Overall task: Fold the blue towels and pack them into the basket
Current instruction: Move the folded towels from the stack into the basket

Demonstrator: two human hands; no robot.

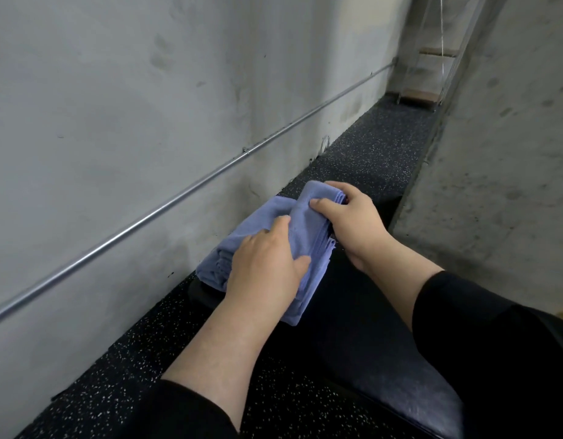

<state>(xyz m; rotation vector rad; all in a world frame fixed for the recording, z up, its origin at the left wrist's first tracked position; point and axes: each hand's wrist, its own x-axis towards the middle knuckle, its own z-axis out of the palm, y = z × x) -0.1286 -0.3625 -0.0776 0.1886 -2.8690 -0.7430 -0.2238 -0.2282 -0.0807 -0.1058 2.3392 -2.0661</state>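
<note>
A folded blue towel (308, 229) lies across a dark padded bench (353, 327) and partly over a stack of more blue towels (239, 248) beside the wall. My left hand (267, 264) lies on the near half of the folded towel, with its thumb hooked over the towel's right edge. My right hand (353, 223) grips the far end, thumb on top and fingers wrapped round the far edge. No basket is in view.
A grey concrete wall (131, 122) with a metal pipe (178, 198) runs close along the left. Black speckled rubber flooring (369, 153) stretches ahead to a stair step (419, 96). Another concrete wall (511, 153) stands on the right.
</note>
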